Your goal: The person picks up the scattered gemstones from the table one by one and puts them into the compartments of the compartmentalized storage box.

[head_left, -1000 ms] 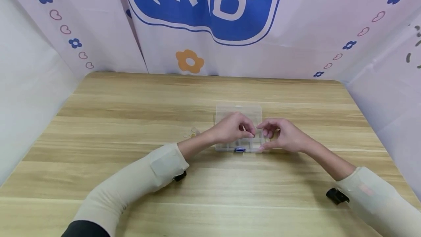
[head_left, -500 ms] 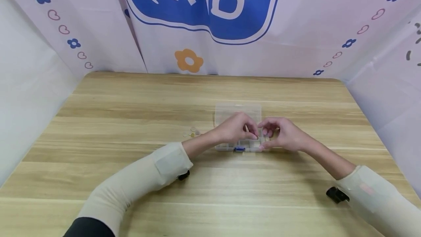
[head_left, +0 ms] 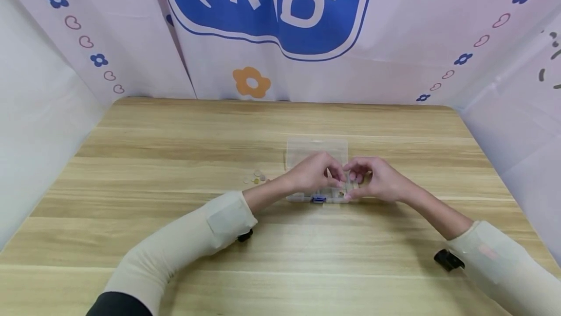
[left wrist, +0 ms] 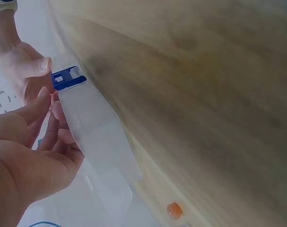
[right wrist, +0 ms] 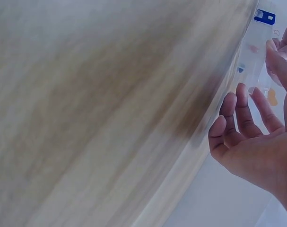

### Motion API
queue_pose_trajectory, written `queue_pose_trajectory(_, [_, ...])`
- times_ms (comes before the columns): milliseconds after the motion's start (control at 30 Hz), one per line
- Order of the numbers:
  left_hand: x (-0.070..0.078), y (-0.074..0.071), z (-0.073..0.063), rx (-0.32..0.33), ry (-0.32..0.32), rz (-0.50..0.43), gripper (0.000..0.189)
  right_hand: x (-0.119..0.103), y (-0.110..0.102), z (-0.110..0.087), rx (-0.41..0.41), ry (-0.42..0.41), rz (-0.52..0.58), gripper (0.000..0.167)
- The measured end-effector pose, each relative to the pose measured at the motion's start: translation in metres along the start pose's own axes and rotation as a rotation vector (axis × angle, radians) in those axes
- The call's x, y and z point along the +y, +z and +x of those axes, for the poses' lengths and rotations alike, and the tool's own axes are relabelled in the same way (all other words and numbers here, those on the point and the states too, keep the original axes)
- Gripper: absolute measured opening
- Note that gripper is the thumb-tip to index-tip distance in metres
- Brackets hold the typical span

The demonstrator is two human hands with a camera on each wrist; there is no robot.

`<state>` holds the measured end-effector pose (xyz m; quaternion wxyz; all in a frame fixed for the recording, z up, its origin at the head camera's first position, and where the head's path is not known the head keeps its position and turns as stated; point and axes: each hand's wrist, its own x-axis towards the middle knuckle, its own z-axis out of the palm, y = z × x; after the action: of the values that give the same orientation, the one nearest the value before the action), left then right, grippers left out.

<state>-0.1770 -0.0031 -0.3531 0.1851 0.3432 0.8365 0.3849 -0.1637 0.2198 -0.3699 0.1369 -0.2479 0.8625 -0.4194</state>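
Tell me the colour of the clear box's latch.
Blue; the latch shows best in the left wrist view.

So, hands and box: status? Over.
Left hand over open clear box, grip unclear. Right hand holding box's right end. Small pieces lie left. Left hand hides part of box.

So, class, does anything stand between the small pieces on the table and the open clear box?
In the head view, the wrist of the left hand crosses between the small pieces and the clear box, though its height above the table is unclear. The lid is open and not in the way.
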Motion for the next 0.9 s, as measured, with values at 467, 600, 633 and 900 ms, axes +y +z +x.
queue_pose_trajectory(467, [-0.008, -0.01, -0.014, -0.014, 0.052, 0.005, 0.008, 0.001, 0.001, 0.0, -0.004, 0.013, -0.005, 0.054])
queue_pose_trajectory(600, [-0.01, -0.014, -0.021, -0.007, 0.04, 0.002, 0.007, 0.001, 0.001, 0.0, -0.001, 0.014, -0.007, 0.054])
queue_pose_trajectory(633, [-0.01, -0.015, -0.022, -0.006, 0.037, 0.0, 0.007, 0.001, 0.001, 0.0, -0.001, 0.011, -0.007, 0.054])
queue_pose_trajectory(900, [-0.017, -0.025, -0.037, 0.031, 0.011, 0.001, 0.008, 0.001, 0.002, 0.0, 0.004, 0.017, 0.0, 0.054])
